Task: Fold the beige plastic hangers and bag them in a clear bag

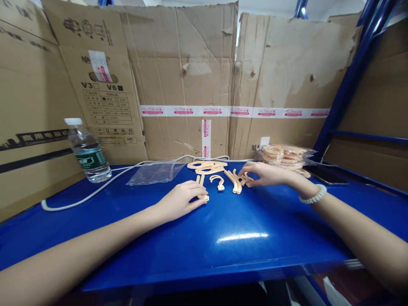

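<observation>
My left hand (186,200) rests low over the table, its fingers and thumb closed around the near end of some straight beige strips (200,179). My right hand (266,173) reaches from the other side, fingers bent down onto a small pile of curved beige hooks (244,179); its fingertips partly cover them. Between the hands lies a single beige hook (218,182), untouched. Close to the right fingers are several long, slightly bent beige strips (233,182), side by side. Behind these, flat oval beige loops (207,166) lie overlapping.
A clear plastic bag (154,173) lies flat on the blue table (191,250). At left stands a water bottle (89,153) beside a white cable (73,207). Bagged beige pieces (283,156) and a dark phone (325,175) are at right. Cardboard (185,85) walls the back.
</observation>
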Tool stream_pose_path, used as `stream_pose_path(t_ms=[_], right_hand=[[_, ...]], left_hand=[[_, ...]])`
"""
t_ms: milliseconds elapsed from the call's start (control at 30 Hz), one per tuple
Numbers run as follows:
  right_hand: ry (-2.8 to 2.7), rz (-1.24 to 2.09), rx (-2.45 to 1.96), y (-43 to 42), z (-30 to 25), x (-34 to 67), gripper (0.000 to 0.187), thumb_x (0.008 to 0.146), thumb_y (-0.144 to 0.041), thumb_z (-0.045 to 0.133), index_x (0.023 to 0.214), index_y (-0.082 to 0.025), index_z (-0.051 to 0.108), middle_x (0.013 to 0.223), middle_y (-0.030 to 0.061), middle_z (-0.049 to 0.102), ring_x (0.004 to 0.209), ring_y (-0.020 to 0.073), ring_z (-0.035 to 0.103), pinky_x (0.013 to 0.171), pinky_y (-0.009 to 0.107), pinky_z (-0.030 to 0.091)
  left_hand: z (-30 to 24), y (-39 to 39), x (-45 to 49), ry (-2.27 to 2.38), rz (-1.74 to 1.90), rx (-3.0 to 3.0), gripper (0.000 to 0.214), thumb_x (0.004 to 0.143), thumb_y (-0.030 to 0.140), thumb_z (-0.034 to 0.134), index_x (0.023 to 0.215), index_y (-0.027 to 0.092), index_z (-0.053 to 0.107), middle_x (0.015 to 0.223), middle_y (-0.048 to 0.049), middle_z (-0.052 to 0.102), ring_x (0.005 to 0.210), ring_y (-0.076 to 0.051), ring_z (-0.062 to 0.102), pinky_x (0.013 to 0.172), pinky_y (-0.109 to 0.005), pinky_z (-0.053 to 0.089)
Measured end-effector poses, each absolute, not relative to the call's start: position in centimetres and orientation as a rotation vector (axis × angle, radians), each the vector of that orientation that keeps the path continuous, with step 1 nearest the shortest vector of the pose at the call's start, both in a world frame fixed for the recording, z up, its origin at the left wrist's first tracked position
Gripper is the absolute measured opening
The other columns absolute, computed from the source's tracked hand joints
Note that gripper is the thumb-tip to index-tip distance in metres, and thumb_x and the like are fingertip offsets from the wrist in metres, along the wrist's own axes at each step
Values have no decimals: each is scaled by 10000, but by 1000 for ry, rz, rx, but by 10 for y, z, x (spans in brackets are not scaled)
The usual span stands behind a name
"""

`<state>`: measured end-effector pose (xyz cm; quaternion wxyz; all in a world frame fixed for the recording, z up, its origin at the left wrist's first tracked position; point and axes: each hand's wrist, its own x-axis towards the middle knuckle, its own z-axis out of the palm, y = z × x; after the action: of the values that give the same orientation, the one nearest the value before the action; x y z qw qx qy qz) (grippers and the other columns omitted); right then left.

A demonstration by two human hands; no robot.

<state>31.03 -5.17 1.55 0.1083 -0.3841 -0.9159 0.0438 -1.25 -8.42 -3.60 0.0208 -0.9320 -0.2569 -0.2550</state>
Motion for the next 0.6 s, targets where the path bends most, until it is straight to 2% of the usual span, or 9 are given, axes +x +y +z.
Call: stream_pose_path(t_ms=[100, 400, 600], right_hand=[[-2727, 181, -1145, -47, 12, 315, 368, 737, -239, 692, 1102, -204, 663, 1149, 97, 587, 1013, 245, 596, 911, 373, 466], [-2746, 202, -1234, -34, 4, 319, 237, 739, -192, 658, 974, -172, 680, 1017, 85, 610, 904, 224, 607, 837, 349, 478], [-2728, 195, -1284, -36, 6, 321, 244, 732, -199, 656, 975, -188, 675, 1028, 81, 610, 916, 224, 605, 845, 350, 481]], left_hand=[[-36, -80, -13, -786, -815, -2897, 217, 923, 318, 571, 1040, 176, 686, 1078, -72, 707, 1023, -205, 628, 919, -382, 503], [-37, -72, -15, -796, -832, -2890, 222, 933, 317, 561, 1046, 179, 693, 1097, -68, 706, 1035, -192, 638, 943, -360, 497], [-40, -68, -18, -838, -819, -2889, 240, 939, 323, 546, 1074, 180, 683, 1123, -80, 698, 1065, -204, 633, 959, -385, 495]])
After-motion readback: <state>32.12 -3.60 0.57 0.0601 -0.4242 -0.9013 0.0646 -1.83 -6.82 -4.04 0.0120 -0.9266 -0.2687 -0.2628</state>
